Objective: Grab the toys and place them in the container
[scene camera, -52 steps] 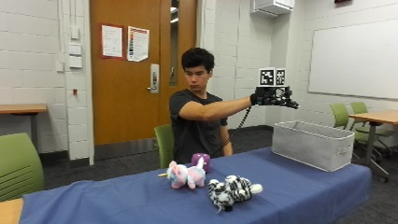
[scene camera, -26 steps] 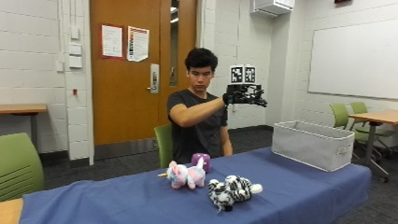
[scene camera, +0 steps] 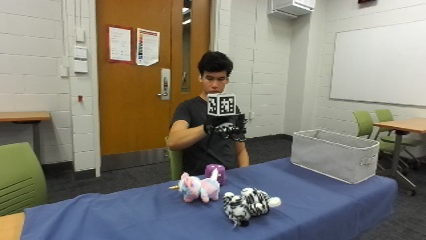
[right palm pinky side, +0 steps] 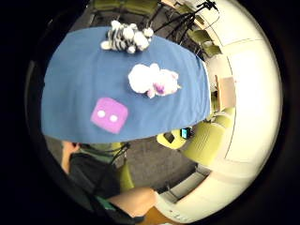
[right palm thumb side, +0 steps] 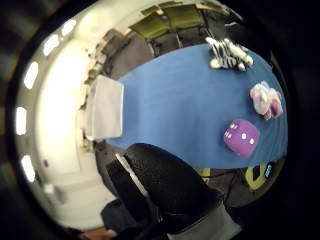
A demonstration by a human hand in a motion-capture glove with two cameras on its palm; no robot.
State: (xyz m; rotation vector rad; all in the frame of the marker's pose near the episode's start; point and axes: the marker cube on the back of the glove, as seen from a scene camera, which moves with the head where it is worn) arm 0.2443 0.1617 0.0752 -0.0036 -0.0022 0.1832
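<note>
Now drawn back from beside the grey container point(scene camera: 333, 154) to chest height above the purple cube point(scene camera: 215, 173), gloved right hand point(scene camera: 225, 128) with fingers loosely curled, holding nothing. On the blue bench point(scene camera: 319, 210): unicorn point(scene camera: 198, 187), zebra point(scene camera: 248, 204), cube, all unmoved.

Gloved right hand point(scene camera: 224, 127) raised at chest height, elbow bent, grip empty, fingers relaxed

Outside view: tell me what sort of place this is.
Probably a classroom or meeting room: a whiteboard on the block wall, green chairs at side tables, a wooden door with notices. The toys lie on a blue-covered table.
</note>
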